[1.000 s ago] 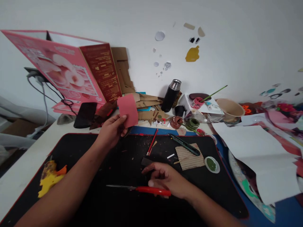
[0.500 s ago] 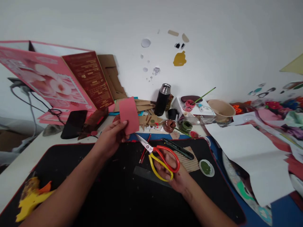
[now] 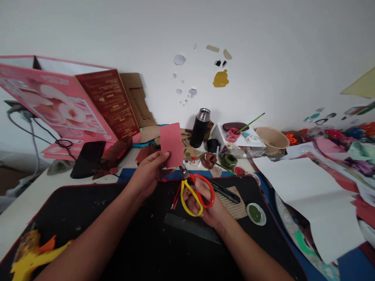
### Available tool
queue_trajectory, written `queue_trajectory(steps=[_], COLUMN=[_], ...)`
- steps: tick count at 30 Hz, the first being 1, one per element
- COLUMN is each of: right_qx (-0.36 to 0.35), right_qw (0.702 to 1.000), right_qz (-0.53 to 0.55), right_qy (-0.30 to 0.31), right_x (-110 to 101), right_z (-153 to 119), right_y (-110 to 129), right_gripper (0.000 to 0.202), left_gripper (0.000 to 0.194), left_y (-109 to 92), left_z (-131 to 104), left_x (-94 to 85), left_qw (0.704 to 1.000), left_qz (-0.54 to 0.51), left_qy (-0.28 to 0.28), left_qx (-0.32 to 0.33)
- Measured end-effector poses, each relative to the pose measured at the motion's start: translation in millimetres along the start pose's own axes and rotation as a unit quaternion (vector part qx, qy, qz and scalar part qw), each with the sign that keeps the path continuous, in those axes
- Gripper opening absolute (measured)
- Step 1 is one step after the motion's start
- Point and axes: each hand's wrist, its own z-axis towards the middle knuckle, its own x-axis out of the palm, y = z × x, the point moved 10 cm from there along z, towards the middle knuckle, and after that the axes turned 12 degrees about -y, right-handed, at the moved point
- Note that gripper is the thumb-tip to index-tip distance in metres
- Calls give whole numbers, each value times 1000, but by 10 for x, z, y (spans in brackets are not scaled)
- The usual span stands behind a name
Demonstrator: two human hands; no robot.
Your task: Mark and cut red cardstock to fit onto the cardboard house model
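Note:
My left hand (image 3: 150,171) pinches the lower left corner of a pink paper rectangle (image 3: 171,144), held upright above the mat's back edge. In my right hand (image 3: 203,203) are scissors (image 3: 191,191) with one red and one yellow handle loop, my fingers through the loops. The blades point up and away at the paper's lower right edge; their tips are hidden behind it. Under the hands lies a black mat (image 3: 140,242) with a dark ruler (image 3: 190,228) on it.
A yellow glue gun (image 3: 35,253) lies front left. Behind the mat stand a black thermos (image 3: 200,128) and paint jars (image 3: 229,160). A green-handled cutter (image 3: 225,192), corrugated cardboard (image 3: 234,203) and a dish of green paint (image 3: 256,214) are right of my right hand.
The pink paper and my left hand have moved right. My right hand has shifted slightly left, bringing the scissors against the paper, and the blade tips have gone out of sight behind it.

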Motion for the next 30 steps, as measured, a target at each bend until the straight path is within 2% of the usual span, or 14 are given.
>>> queue_trajectory(steps=[5,9,13,17,20,30], right_qx=[21,26,14,-5,-36,-52], right_qw=[1000,999,999,999,999,992], right_qz=[13,23,30,31,10,-74], right_qy=[-12,11,11,-10,-8,91], right_x=[123,300,294,127,57,342], right_z=[216,330,302,248,234,103], right_y=[-59,-169,-200,-88,2,-8], right_gripper=[57,56,51,61,69,83], left_gripper=[49,49,45,46,46,33], left_y=[-22,8,-121,-342,-458,-495], left_z=[-32,-25,41,135,160,83], left_x=[205,248,130,-82,-177,-130], left_qw=[999,998,998,994,989,984], left_qz=[13,20,-7,-30,-31,17], left_qy=[37,57,46,-21,-60,-29], left_qx=[15,15,49,98,128,172])
